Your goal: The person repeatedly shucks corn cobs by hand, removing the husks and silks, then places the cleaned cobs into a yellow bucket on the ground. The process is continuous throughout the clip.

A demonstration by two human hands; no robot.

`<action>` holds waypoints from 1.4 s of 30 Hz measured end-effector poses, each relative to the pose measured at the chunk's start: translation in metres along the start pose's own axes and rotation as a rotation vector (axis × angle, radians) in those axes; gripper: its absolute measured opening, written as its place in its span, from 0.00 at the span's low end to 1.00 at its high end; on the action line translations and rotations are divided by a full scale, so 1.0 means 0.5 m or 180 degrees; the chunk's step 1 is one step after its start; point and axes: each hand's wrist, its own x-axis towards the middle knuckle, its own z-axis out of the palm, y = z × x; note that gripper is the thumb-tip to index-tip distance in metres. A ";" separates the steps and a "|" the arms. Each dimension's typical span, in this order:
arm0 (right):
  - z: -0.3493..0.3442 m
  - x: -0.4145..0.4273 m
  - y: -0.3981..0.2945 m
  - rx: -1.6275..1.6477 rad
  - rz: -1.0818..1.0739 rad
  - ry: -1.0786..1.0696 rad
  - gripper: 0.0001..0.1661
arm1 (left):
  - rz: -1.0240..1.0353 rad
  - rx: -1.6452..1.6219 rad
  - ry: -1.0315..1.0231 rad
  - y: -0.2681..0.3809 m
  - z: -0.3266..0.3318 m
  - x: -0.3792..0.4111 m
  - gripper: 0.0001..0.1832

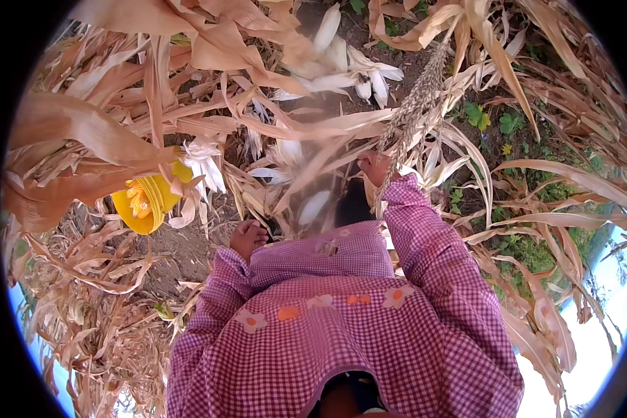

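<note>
My left hand (249, 239) is at the left side of my checked smock (318, 308), its fingers curled in with nothing seen in them. Up and to the left of it a yellow plastic bucket (159, 196) lies tilted, with husked yellow corn cobs (137, 198) inside. My right hand (377, 167) reaches forward among dry corn leaves beside a drooping corn tassel (415, 104); the tassel partly covers it, and whether it grips a stalk or leaf is unclear. Pale empty-looking corn husks (204, 162) hang by the bucket.
Dry corn stalks and leaves (83, 125) crowd both sides, some very near the camera. Pale husks (373, 83) lie on brown soil (180, 251) ahead. Low green weeds (509, 123) grow at the right. A dark shoe or boot (355, 204) shows below my right hand.
</note>
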 end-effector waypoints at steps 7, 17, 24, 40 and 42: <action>0.023 0.404 0.222 -0.0586 0.0682 0.0737 0.20 | -0.0634 -0.0792 -0.0289 -0.148 0.183 0.097 0.15; 0.032 0.662 0.347 -0.0598 0.1004 0.1032 0.23 | -0.1078 -0.1326 0.0366 -0.215 0.145 0.184 0.14; 0.067 0.586 0.361 -0.0259 0.1277 0.0872 0.23 | -0.0780 -0.1082 0.0289 -0.206 0.082 0.164 0.15; -0.105 -0.288 -0.400 0.2010 -0.0383 -0.2516 0.29 | 0.4486 0.4594 -0.0628 0.200 0.096 -0.257 0.39; -0.179 -0.322 -0.443 0.3394 0.0121 -0.2158 0.28 | 0.3407 0.3841 -0.1019 0.253 0.082 -0.357 0.39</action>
